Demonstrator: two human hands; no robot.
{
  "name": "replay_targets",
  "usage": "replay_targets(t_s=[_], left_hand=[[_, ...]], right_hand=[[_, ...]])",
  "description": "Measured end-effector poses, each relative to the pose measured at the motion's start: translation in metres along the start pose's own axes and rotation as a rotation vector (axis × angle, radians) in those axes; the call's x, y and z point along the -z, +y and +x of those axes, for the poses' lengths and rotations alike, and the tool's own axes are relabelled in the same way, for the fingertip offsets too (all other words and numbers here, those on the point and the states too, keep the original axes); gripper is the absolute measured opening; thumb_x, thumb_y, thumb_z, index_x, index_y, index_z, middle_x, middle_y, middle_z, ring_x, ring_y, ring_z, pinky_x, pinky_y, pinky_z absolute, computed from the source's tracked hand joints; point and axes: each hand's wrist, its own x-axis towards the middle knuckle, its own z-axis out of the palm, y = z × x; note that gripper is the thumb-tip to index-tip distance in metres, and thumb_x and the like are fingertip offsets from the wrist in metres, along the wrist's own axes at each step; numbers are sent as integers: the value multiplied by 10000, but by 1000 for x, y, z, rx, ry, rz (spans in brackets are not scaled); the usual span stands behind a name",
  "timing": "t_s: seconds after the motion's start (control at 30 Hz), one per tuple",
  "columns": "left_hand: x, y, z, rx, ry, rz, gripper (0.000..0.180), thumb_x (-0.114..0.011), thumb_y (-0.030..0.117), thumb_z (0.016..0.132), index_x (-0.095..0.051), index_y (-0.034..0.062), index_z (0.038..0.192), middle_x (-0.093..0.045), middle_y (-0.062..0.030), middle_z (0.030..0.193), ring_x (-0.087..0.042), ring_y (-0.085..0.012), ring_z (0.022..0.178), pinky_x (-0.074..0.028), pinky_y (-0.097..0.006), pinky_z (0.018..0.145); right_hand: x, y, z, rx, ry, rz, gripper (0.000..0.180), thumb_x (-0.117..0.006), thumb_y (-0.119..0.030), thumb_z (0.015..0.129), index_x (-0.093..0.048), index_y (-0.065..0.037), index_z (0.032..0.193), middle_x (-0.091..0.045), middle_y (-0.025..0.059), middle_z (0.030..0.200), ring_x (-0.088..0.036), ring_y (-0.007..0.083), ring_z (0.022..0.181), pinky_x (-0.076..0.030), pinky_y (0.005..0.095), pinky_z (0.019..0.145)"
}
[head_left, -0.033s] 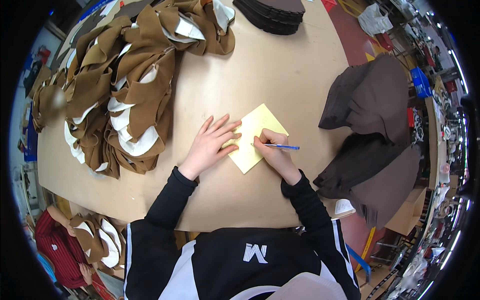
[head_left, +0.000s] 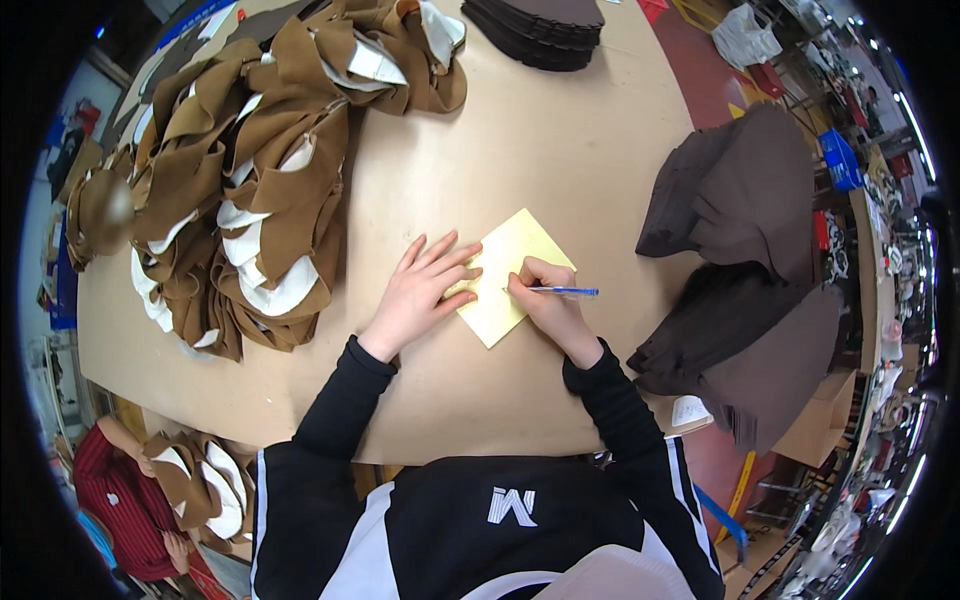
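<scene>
A yellow sheet of paper point(head_left: 505, 312) lies turned cornerwise on the tan tabletop point(head_left: 440, 190) in front of me. My left hand point(head_left: 425, 285) is flat with its fingers spread, fingertips resting on the paper's left edge. Pinched in my right hand point(head_left: 545, 297) is a blue pen point(head_left: 580, 293), its tip down on the middle of the sheet. Any marks under the tip are too small to make out.
Brown pieces with white lining point(head_left: 260, 190) are heaped along the left. Dark brown stacked pieces point(head_left: 740, 200) stand at the right edge, with another dark stack point(head_left: 540, 30) at the back. A person in a red sleeve point(head_left: 120, 500) handles similar pieces at lower left.
Both hands, the pen and the paper keep their places. The whole view has shifted very slightly.
</scene>
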Motion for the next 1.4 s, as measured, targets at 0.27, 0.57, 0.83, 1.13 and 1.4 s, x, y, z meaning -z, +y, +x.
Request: replay_targets(t_s=[0.27,0.57,0.83,1.13,1.4], left_hand=[[-3,-3,5,1,12,-4,270,-692,231,874,-674,110,1115,-537,-45,1430,-357,-294,1427,-203,-523,1172],[-2,-1,10,-8,-24,-26,277,-691,167,862,-655,71,1119,-536,-81,1427,-363,-333,1414,-164,-524,1185],[-6,6,8,-3,-28,-73,279,-676,154,865,-647,59,1125,-535,-90,1424,-357,-341,1416,-150,-521,1190],[-8,0,8,-24,-12,-51,283,-673,157,870,-645,65,1135,-533,-92,1428,-363,-337,1413,-155,-519,1190],[-7,-7,3,-6,2,-82,279,-669,156,873,-643,65,1136,-528,-93,1432,-362,-338,1414,-148,-521,1191]], right_hand=[[-3,21,9,56,-89,103,249,-676,-79,852,-506,-23,679,-526,54,611,-471,89,598,-384,293,543],[118,-109,-90,441,-427,535,429,-461,-416,1023,-609,-14,999,-601,151,1144,-577,196,996,-463,327,872],[297,-84,-167,-296,38,800,684,-319,-621,1001,-486,-56,1350,-553,298,1302,-615,349,1148,-513,425,980],[388,-68,-106,-229,39,932,668,-297,-582,1022,-359,-82,1462,-517,395,1282,-598,423,1170,-537,450,959],[358,-90,-132,40,254,799,652,-335,-592,1014,-460,-87,1407,-599,201,1275,-591,274,1157,-470,400,1019]])
